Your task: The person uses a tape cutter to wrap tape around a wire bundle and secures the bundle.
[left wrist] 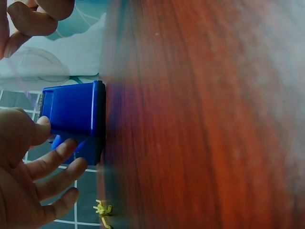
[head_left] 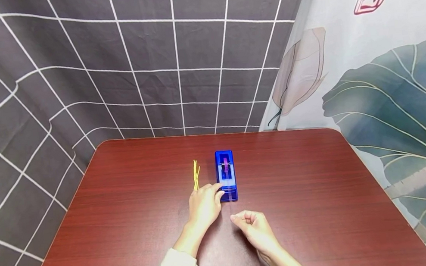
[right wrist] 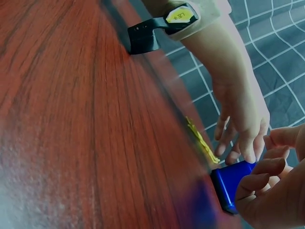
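Your right hand (head_left: 255, 229) pinched tape strip (left wrist: 22, 83); blue dispenser (head_left: 228, 182) lay ahead, slightly left, long axis pointing away; left hand (head_left: 205, 204) (nearer, fingers spread) touched it.

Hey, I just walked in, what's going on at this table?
Someone is using a blue tape dispenser. Their left hand touches its near end, while their right hand pinches what looks like clear tape stretched from it. Some yellow strands lie on the table, left of the dispenser.
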Available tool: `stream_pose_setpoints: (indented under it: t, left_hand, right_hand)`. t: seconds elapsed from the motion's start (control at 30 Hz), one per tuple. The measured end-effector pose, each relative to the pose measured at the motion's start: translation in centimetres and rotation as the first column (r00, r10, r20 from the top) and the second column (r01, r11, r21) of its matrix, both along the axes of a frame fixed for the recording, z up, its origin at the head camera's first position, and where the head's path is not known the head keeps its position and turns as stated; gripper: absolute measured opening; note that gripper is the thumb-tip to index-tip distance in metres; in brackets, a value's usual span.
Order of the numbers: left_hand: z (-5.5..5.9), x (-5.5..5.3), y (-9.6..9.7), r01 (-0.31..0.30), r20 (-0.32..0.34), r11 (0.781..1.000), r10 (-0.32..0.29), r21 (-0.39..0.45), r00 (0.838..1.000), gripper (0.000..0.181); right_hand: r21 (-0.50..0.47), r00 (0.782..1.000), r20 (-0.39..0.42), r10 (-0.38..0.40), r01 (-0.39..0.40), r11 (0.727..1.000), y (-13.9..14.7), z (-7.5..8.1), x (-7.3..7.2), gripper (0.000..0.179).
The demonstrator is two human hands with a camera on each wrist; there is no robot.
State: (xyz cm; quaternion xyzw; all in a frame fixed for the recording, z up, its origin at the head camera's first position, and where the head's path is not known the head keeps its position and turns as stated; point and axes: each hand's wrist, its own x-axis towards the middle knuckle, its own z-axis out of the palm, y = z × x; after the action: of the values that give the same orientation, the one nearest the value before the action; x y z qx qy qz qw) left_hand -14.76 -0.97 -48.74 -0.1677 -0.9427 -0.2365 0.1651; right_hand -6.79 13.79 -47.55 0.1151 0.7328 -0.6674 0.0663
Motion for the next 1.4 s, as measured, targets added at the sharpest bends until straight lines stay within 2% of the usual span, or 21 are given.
stream_pose_setpoints:
  t: [0.2,0.3,0.4,0.57,0.8,1.13,1.4]
  left_hand:
    - [0.0,0.0,-0.3,0.030,0.009,0.999,-0.030,0.019,1.000,0.023]
    - [0.0,0.0,-0.8,0.059,0.032,0.998,-0.060,0.022,0.998,0.029]
    - [0.0,-0.2,-1.4,0.063,0.055,0.998,-0.064,0.011,0.996,0.034]
    - [0.0,-0.5,-2.5,0.010,0.074,1.000,-0.009,-0.002,0.997,0.031]
    - [0.2,-0.6,-3.5,-0.062,0.083,0.998,0.059,0.027,0.995,0.025]
    - [-0.1,-0.6,-4.3,-0.126,0.075,0.992,0.125,0.006,0.989,0.024]
    - [0.2,-0.6,-5.0,-0.177,0.076,0.984,0.177,-0.014,0.981,0.021]
  right_hand:
    - [-0.002,1.000,0.009,0.010,-0.010,1.000,0.0,-0.1,0.1,0.016]
    - [-0.002,1.000,0.010,0.013,-0.013,1.000,0.0,-0.1,0.2,0.016]
    - [0.001,1.000,0.011,0.015,-0.015,1.000,0.0,-0.1,0.2,0.018]
    - [0.003,1.000,0.005,0.017,-0.017,1.000,0.0,-0.2,0.2,0.018]
    - [0.002,1.000,-0.004,0.014,-0.014,1.000,-0.1,-0.5,0.2,0.020]
    - [-0.001,1.000,-0.005,0.010,-0.010,1.000,-0.2,-0.7,0.2,0.018]
    - [0.008,1.000,-0.003,0.019,-0.019,1.000,-0.2,-0.6,0.2,0.019]
